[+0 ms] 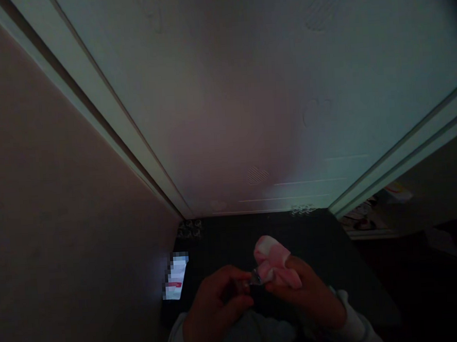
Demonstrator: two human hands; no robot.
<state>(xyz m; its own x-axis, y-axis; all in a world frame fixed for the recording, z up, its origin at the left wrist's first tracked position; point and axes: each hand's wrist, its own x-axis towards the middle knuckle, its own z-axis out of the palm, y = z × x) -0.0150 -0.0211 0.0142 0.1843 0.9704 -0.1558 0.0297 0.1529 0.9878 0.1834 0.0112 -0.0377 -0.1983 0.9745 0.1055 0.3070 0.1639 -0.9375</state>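
Note:
In the dim head view my right hand is closed around a bunched pink and white cloth, which sticks up past the fingers. My left hand faces it, with thumb and fingers curled in a pinch on a small, shiny, see-through object. That object touches the cloth's left side; its exact kind is too dark to make out. Both hands are above a black tabletop, close to my body.
A lit phone lies at the table's left edge. Small clear round items stand at the back left corner, and more clear pieces at the back. A pale panel rises behind; a brown wall borders the left.

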